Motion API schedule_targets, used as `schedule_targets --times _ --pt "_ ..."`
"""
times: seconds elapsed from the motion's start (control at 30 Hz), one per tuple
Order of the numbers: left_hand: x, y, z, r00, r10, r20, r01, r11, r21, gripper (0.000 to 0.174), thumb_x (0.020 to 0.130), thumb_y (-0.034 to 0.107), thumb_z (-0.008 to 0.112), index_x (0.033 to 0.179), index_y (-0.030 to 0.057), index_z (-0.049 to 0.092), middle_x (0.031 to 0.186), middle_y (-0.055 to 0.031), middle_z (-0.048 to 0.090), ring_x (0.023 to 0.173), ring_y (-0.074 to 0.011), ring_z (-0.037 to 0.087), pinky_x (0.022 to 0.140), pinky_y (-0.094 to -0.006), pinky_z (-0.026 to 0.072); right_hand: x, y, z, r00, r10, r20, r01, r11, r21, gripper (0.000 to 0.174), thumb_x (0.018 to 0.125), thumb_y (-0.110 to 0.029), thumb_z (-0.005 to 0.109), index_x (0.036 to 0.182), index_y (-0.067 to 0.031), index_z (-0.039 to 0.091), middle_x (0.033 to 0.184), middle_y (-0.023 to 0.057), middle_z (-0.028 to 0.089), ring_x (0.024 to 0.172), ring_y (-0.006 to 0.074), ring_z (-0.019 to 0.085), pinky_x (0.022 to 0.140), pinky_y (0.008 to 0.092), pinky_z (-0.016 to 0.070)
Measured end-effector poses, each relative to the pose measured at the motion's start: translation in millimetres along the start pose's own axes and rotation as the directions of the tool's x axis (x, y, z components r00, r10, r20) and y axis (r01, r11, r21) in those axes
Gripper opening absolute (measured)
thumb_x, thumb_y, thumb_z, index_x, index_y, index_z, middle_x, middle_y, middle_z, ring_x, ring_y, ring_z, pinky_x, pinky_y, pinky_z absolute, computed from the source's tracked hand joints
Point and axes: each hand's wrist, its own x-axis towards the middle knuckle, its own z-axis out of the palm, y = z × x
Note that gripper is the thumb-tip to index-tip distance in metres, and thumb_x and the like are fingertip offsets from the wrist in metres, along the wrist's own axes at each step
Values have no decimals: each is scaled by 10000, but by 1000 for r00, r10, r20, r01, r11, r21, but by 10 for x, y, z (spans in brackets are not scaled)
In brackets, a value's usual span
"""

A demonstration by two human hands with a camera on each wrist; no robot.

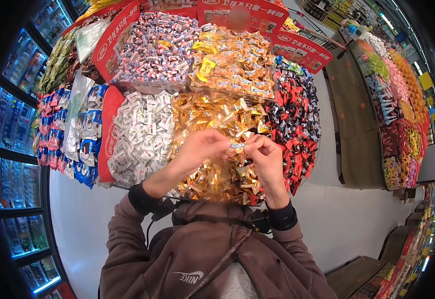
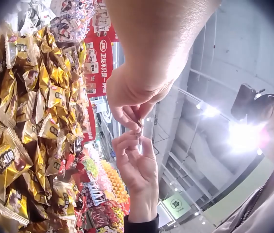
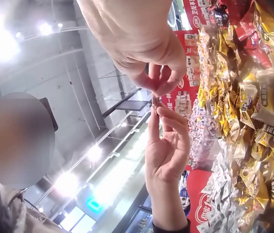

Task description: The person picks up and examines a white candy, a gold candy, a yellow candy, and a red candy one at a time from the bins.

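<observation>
A small wrapped candy (image 1: 237,146) with a blue and white label is pinched between both hands above the gold candies (image 1: 212,112). The left hand (image 1: 202,152) grips one end with thumb and fingers; the right hand (image 1: 265,162) pinches the other end. In the left wrist view the left hand (image 2: 141,82) is above and the right hand (image 2: 139,170) below, fingertips meeting at the candy, which is mostly covered. The right wrist view has the right hand (image 3: 146,53) over the left hand (image 3: 168,150), with a sliver of wrapper between them.
White packets (image 1: 142,124) lie left of the gold candies, red and dark ones (image 1: 294,134) right. Behind are bins of orange-wrapped candies (image 1: 247,60) and blue-red-white candies (image 1: 152,45), with red signs (image 1: 115,42). Lit coolers (image 1: 15,124) stand far left; another candy display (image 1: 397,109) is at right.
</observation>
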Motion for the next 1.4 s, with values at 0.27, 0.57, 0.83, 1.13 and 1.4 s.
schedule_targets --times 0.27,0.57,0.83,1.13,1.4 --pt "17 -19 -26 1000 -4 1 4 1000 19 108 830 78 571 887 -14 564 814 -63 604 750 -126 604 670 -240 504 25 44 -33 1000 13 -1 -13 1000 -22 98 736 50 595 683 -20 551 793 33 553 659 61 490 587 192 381" --pt "-95 -41 -67 996 -7 84 -27 915 402 189 786 55 626 951 -13 567 908 -45 577 794 -69 556 702 -211 468 -128 198 -15 992 84 90 -70 986 -150 88 755 78 573 736 1 536 851 36 533 707 61 507 622 187 406" --pt "-46 -52 55 797 422 431 -543 190 818 210 719 120 656 893 45 563 876 -60 541 781 -213 554 644 -292 461 -192 215 -105 992 128 10 -127 988 -91 93 771 52 569 719 -10 524 841 36 527 712 75 522 621 196 418" --pt "164 72 209 702 470 535 -560 -99 822 216 648 116 670 827 56 564 821 -50 557 751 -211 554 640 -303 459 -221 30 -371 979 202 37 -195 971 -141 35 820 -18 558 852 -11 546 839 26 559 746 87 547 674 222 446" --pt "1242 611 171 622 616 483 -457 -215 863 184 704 150 645 857 73 581 819 -52 559 797 -224 542 705 -344 431 -230 -164 -636 975 220 34 -212 964 -158 119 866 -58 493 952 12 538 854 75 586 774 155 592 710 273 494"
